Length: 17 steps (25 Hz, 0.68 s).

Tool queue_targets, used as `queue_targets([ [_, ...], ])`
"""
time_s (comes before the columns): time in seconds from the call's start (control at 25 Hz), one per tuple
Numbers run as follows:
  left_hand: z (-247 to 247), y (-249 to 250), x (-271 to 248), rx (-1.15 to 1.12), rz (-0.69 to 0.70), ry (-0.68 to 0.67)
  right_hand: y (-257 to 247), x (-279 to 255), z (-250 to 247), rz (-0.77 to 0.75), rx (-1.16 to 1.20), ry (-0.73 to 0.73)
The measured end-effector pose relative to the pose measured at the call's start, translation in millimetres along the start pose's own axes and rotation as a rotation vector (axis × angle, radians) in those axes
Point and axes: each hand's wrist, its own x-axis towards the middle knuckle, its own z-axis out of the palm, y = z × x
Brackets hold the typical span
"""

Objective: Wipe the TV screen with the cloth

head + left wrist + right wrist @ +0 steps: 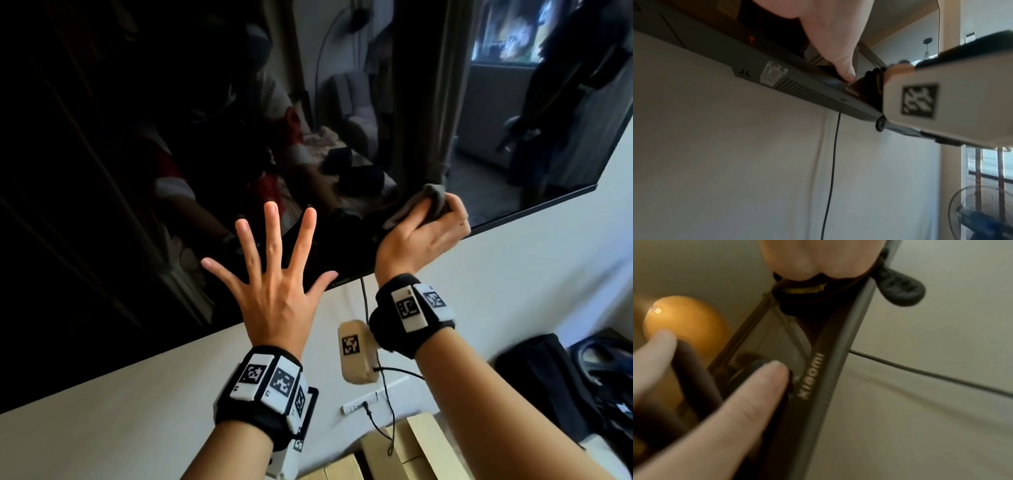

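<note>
Two hands meet the TV screen [376, 102]: the left hand [270, 274] lies spread flat, while the right hand [423, 233] clutches a bunched grey cloth [430, 200] near the screen's lower edge

Splayed left hand [274, 274] on TV screen [137, 137] beside cloth [424, 202]; rest unobstructed.

A black cable [386, 383] hangs down the white wall [513, 274]; cardboard boxes [404, 448] below; a fan [982, 212].

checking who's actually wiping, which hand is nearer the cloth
Right. The right hand grips the grey cloth against the TV screen near its lower edge; the left hand is spread flat on the screen, apart from the cloth.
</note>
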Motion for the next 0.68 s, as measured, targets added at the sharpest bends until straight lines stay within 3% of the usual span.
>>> queue_targets([
  [0.08,-5.0,-6.7,-4.3,-0.037,0.030,-0.011,-10.6,-18.0,0.8,0.007,0.008,0.001],
  [0.2,-12.8,-39.1,-21.2,-0.031,0.033,0.004,-21.1,-68.2,-7.7,-0.245,0.025,-0.241],
  [0.24,-14.0,-54.4,-27.2,-0.010,0.009,0.021,-21.0,-66.3,-7.9,-0.267,0.035,-0.251],
  [0.4,-20.9,-130.2,-44.5,0.130,-0.048,0.061,-37.7,-68.9,6.6,-0.018,0.054,-0.057],
  [0.52,-24.2,-155.9,-49.3,0.155,-0.004,0.040,-58.1,-137.3,4.2,-0.176,0.036,-0.208],
  [0.6,-25.1,-152.1,-49.9,0.109,-0.015,0.020,-59.9,-155.5,2.3,-0.287,0.036,-0.291],
  [0.68,-29.6,-149.8,-50.5,0.078,-0.026,0.005,-66.0,-150.8,10.9,-0.195,0.033,-0.197],
])
